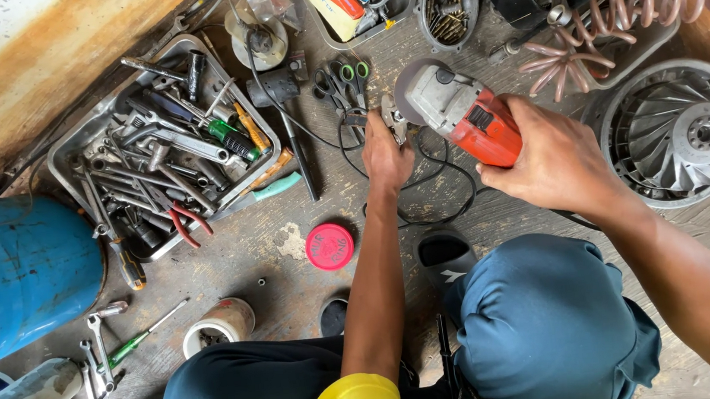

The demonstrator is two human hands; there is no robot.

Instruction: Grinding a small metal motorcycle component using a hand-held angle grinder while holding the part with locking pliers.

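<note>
— What is the right hand (pixel 555 163) doing?
— Its grip is wrapped around the red body of an angle grinder (pixel 461 111), which lies just above the wooden floor (pixel 271 233), grey head pointing up and to the left.

— And the left hand (pixel 385 155)?
— It reaches to the grinder's head. Its grip is pressed together on a small metal piece (pixel 391 118) right against the disc guard; what kind of piece it is I cannot tell.

— Where does the cord go?
— A black cable (pixel 445 186) loops on the floor under the grinder, between both forearms.

— What lies about them?
— To the left, a metal tray (pixel 64 154) full of wrenches, screwdrivers and red-handled pliers (pixel 186 220). Just above the left hand, green-handled scissors (pixel 354 82). Below it, a round red lid (pixel 329 246). To the right, near the right hand, a grey finned fan wheel (pixel 680 132), and above it a coiled pink air hose (pixel 615 18). A round bowl of screws (pixel 447 8) stands at the top.

— And on the far left?
— A blue cylinder (pixel 15 275) lying on its side, with a small white cup (pixel 218 325) well apart from it.
</note>
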